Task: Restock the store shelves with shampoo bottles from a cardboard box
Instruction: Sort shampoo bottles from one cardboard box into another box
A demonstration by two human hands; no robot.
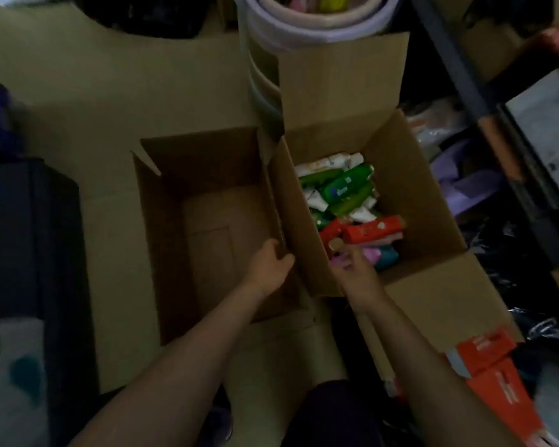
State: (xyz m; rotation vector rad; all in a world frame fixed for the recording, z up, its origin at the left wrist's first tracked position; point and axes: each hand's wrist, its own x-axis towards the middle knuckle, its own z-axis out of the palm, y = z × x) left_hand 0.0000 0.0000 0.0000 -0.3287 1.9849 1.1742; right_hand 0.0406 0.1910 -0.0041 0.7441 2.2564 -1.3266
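Note:
Two open cardboard boxes stand side by side on the floor. The right box holds several green, white, red and pink shampoo bottles. The left box has nothing inside. My left hand grips the shared upright flap between the boxes. My right hand reaches into the right box at its near end and closes around a pink bottle with a pale cap; the view is dim and blurred, so the grip is hard to read.
Red cartons lie at the lower right beside the right box's flap. A dark metal shelf frame runs along the right with bags on it. A pale round bin stands behind the boxes. A dark case sits at left.

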